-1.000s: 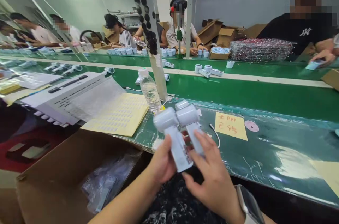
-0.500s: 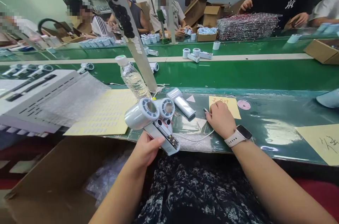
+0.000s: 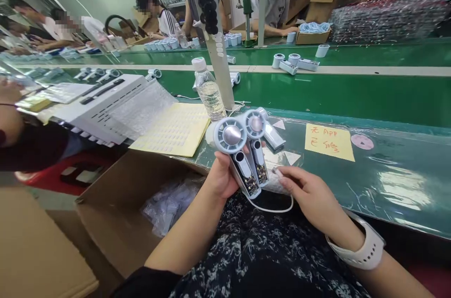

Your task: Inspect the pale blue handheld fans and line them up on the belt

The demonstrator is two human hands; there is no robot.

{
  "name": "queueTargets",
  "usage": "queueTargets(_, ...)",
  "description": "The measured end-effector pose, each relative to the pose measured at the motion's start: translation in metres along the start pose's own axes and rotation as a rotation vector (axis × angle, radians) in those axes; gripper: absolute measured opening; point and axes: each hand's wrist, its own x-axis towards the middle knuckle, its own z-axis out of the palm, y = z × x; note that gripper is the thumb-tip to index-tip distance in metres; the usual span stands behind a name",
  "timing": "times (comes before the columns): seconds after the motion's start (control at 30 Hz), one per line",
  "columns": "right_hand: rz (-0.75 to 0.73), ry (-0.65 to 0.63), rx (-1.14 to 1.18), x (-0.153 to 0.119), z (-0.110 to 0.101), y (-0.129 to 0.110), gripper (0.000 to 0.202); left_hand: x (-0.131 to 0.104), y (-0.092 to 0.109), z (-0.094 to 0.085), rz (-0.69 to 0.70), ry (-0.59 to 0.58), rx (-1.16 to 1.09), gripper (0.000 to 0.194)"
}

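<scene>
Holding two fans point(image 3: 243, 159) near "APP" note point(image 3: 329, 142)

Fans point(image 3: 232, 135) in left hand point(image 3: 222, 178), cable point(image 3: 272, 211) in right hand point(image 3: 313, 194)

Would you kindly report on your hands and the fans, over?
Left hand holds two fans, circuit boards exposed. Right hand pinches white cable. Third fan lies just behind; bottle stands nearby.
</scene>
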Motion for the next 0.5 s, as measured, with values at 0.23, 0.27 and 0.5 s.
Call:
queueTargets(0.23, -0.038, -0.234, 0.234, -0.01, 0.016, -0.023, 0.025, 0.009, 0.002, 0.015, 0.084, 0.079, -0.056, 0.075)
queueTargets(0.27, -0.06, -0.249, 0.27, -0.011, 0.019, -0.024, 0.028, 0.009, 0.002, 0.017, 0.084, 0.079, -0.069, 0.074)
queueTargets(0.5, 0.097, -0.137, 0.52, -0.025, 0.048, -0.017, 0.044, 0.004, -0.007, 0.021, 0.143, 0.1, -0.087, 0.071)
